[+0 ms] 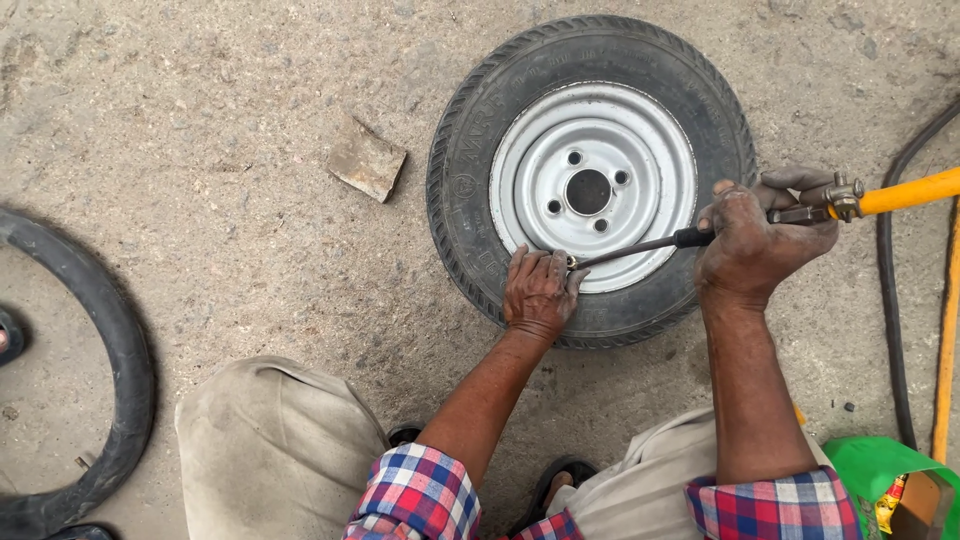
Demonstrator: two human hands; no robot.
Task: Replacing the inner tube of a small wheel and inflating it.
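A small tyre (470, 150) on a silver steel rim (640, 130) lies flat on the concrete ground. My left hand (538, 293) rests on the tyre's near sidewall and pinches the tip of a thin black air chuck stem (630, 248) against the rim's edge, where the valve is hidden under my fingers. My right hand (752, 240) grips the metal inflator handle (835, 198) at the tyre's right side. A yellow hose (915, 190) runs from the handle off to the right.
A flat stone piece (366, 158) lies left of the tyre. A black inner tube (120, 340) curves along the left edge. A black hose (888, 290) and a yellow hose run down the right side, near a green bag (870, 465). My knees fill the bottom.
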